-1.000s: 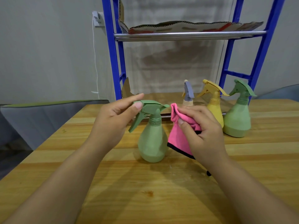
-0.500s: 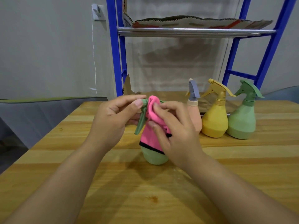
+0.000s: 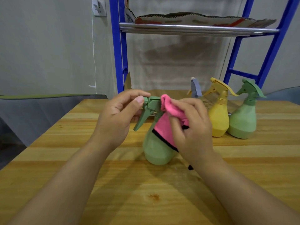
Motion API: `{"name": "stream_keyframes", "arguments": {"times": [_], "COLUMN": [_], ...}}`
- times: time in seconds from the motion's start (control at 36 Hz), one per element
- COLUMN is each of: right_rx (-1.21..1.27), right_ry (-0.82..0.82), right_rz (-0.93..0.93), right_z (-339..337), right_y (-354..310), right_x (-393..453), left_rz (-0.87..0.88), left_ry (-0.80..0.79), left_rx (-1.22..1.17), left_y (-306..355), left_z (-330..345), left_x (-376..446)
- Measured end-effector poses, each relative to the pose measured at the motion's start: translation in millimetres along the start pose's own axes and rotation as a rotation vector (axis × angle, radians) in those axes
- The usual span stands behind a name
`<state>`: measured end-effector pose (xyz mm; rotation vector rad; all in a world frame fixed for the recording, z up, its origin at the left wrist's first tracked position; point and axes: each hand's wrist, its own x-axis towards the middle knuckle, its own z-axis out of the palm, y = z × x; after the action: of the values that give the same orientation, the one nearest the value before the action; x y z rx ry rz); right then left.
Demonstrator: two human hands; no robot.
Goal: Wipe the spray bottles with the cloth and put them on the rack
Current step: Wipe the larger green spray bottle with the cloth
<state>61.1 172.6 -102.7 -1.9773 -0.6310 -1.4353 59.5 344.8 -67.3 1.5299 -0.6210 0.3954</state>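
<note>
A green spray bottle [image 3: 156, 151] stands upright on the wooden table [image 3: 65, 159] at the centre. My left hand [image 3: 118, 117] pinches its nozzle head between thumb and fingers. My right hand [image 3: 193, 127] presses a pink cloth [image 3: 164, 127] with a black hem against the bottle's head and neck. Behind them to the right stand a yellow spray bottle [image 3: 218, 117], a second green spray bottle [image 3: 243, 119] and a bottle with a grey-blue trigger [image 3: 194, 88], mostly hidden by my right hand. The blue rack [image 3: 116, 46] rises behind the table, its metal shelf [image 3: 194, 28] lined with cardboard.
A grey padded surface [image 3: 40, 114] lies off the table's left edge. A wall socket with a white cable [image 3: 99, 8] sits left of the rack. A small brown stain [image 3: 153, 196] marks the near tabletop.
My right hand has brought the pink cloth from beside the bottle onto its head and neck. My left hand has kept its pinch on the nozzle.
</note>
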Motion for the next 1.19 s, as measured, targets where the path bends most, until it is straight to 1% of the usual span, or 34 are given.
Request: {"name": "stream_keyframes", "arguments": {"times": [0.08,0.17,0.28,0.33,0.39,0.42,0.53,0.58,0.69,0.75,0.81,0.89,0.97,1.03,1.14,1.19], "right_rx": [0.02,0.044,0.074,0.06,0.022,0.005,0.009,0.032,0.076,0.08,0.077,0.053,0.051,0.052,0.068,0.1], "right_ry": [0.016,-0.064,-0.17,-0.186,-0.179,-0.167,-0.071,-0.082,-0.232,-0.262,-0.267,-0.26,-0.271,-0.267,-0.228,-0.212], "right_rz": [0.079,0.07,-0.046,-0.108,-0.127,-0.099,0.147,0.176,0.058,0.019,0.021,0.059,0.132,0.191,0.282,0.317], "right_z": [-1,-1,1,1,1,1,-2,-3,-4,-5,-7,-11,-17,-22,-28,-30], "right_y": [2,2,0,0,3,6,15,15,5,4,6,13,18,21,22,21], "right_x": [2,-3,-8,-10,-11,-11,-5,-5,-13,-15,-16,-19,-23,-24,-26,-29], "left_rz": [0.02,0.037,0.064,0.092,0.095,0.091,0.092,0.084,0.065,0.066,0.058,0.014,-0.057,-0.121,-0.284,-0.351], "left_ry": [0.0,-0.003,0.031,0.061,0.089,0.097,0.12,0.128,0.148,0.158,0.158,0.143,0.076,0.034,-0.057,-0.116], "left_rx": [0.029,0.063,0.162,0.205,0.181,0.162,0.168,0.162,0.151,0.144,0.116,0.065,0.042,0.087,0.266,0.278], "left_y": [-1,-3,-6,-6,-6,-6,-4,-5,-7,-8,-10,-17,-27,-34,-46,-51], "left_z": [2,7,10,10,10,10,14,16,15,14,14,12,8,5,-2,-2], "left_x": [0,0,0,0,-1,-1,-2,-1,-1,-1,-2,-5,-12,-18,-25,-25]}}
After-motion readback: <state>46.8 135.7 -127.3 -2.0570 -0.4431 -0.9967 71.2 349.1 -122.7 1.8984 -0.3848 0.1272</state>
